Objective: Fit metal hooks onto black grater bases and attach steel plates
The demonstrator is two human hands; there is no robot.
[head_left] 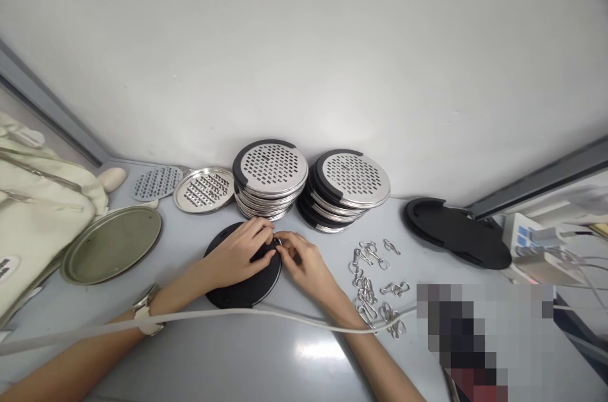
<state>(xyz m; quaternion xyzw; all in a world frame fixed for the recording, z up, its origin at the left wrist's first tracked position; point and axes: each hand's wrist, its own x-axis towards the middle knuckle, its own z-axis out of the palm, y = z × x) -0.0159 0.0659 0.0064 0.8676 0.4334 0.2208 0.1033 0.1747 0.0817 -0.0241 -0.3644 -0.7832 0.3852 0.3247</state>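
A black round plate [232, 293] with a thin metal rim lies on the table in front of me. My left hand [242, 250] rests over it, thumb and fingers bent at its upper right edge and gripping there. At that same edge my right hand [299, 257] pinches a small metal clip [278, 241], mostly covered by the fingertips. Several loose metal spring clips with rings [365, 291] are scattered to the right of my right hand.
Behind my hands stand two stacks of round graters, a left stack [270, 168] and a right stack [354, 177]. Loose grater discs [204, 190], an olive round plate [114, 244] and a bag [38, 199] are leftward. Black plates [456, 231] and a power strip [536, 244] sit right. A white cable [327, 326] crosses in front.
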